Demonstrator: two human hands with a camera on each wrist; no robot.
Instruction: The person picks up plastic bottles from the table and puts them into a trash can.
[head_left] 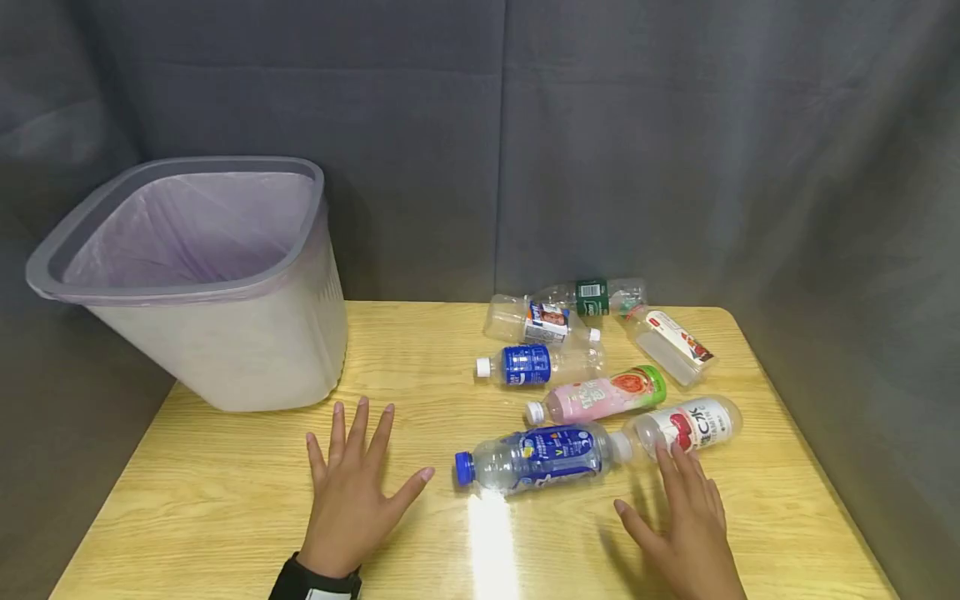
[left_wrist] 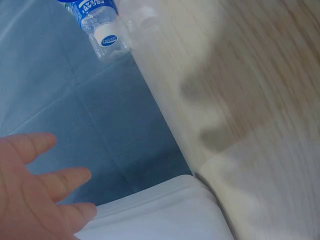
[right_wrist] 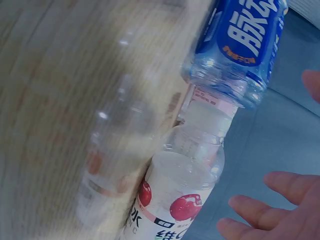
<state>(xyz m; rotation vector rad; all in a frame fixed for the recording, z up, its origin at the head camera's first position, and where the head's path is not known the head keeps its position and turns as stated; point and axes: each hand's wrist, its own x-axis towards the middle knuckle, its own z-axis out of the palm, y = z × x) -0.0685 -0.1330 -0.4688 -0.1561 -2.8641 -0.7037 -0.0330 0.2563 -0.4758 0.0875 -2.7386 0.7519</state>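
Note:
My left hand (head_left: 348, 504) hovers with fingers spread at the table's front left, holding nothing. My right hand (head_left: 686, 529) has its fingers extended near a clear bottle with a cherry label (head_left: 705, 423). In the right wrist view a gap shows between those fingers (right_wrist: 285, 187) and the bottle. Left of that bottle lies a blue-labelled bottle with a blue cap (head_left: 558, 454). Behind these lie a pink-labelled bottle (head_left: 600, 398) and a white-capped bottle with a blue label (head_left: 527, 365). All the bottles lie on their sides.
A grey-rimmed white bin (head_left: 225, 350) with a purple liner stands at the table's left. More bottles lie at the back: a green-labelled one (head_left: 592, 297), one with a picture label (head_left: 547, 321) and a squarish one (head_left: 675, 346). Grey curtains (head_left: 420, 167) enclose the wooden table (head_left: 210, 492).

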